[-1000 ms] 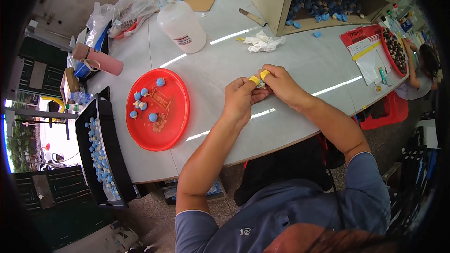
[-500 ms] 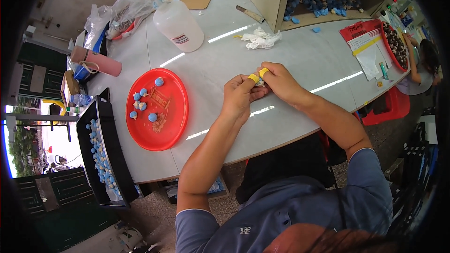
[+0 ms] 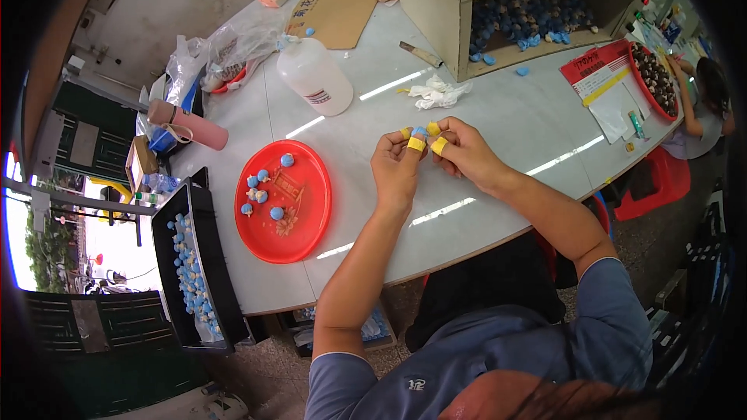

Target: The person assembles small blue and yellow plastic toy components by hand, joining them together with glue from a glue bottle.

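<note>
A small blue piece (image 3: pixel 419 132) is pinched between the two hands just above the middle of the frame, over the white bench (image 3: pixel 506 124). The left hand (image 3: pixel 397 167) is closed around it from the lower left, the right hand (image 3: pixel 459 152) from the right, and the two are pressed together at the fingertips. Yellow tape is seen wrapped on several fingertips (image 3: pixel 416 144). Each grip is pressed onto the piece, which is mostly hidden by the fingers.

A red plate (image 3: pixel 311 222) is set on the bench left of the hands, well apart from them, with a few blue pieces (image 3: pixel 264 190) lying in its upper left part. A black tray (image 3: pixel 206 280) of more blue pieces is placed at the lower left, beyond the bench edge. A white bottle (image 3: pixel 315 78) is stood upright above the plate, and a crumpled tissue (image 3: pixel 437 93) is laid just above the hands. An open box (image 3: pixel 498 8) filled with blue pieces is seen at the upper right, and a pink cylinder (image 3: pixel 191 124) lies at the upper left
</note>
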`<control>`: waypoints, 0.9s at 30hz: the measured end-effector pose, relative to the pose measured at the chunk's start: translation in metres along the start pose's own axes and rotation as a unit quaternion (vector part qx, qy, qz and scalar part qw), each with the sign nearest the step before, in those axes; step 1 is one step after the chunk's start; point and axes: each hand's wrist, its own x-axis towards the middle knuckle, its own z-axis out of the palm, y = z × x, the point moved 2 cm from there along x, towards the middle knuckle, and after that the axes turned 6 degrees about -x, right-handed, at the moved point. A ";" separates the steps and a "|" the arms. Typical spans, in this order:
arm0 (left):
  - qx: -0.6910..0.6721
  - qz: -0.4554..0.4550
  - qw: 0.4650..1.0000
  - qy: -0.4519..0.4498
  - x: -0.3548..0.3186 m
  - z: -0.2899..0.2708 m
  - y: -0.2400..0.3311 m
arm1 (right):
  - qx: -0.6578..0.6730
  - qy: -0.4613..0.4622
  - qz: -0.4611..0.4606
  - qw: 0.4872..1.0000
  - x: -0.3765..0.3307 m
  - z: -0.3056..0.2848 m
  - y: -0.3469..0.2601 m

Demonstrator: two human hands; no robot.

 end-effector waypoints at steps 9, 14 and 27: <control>0.018 -0.087 0.994 -0.069 0.003 -0.006 0.005 | -0.049 -0.066 -0.048 0.995 0.013 -0.023 -0.001; 0.048 -0.103 0.988 -0.100 0.003 -0.004 0.011 | -0.105 -0.081 -0.073 0.989 0.018 -0.031 -0.001; 0.068 -0.049 0.992 -0.089 0.001 -0.005 0.001 | -0.146 -0.107 -0.095 0.979 0.021 -0.034 0.008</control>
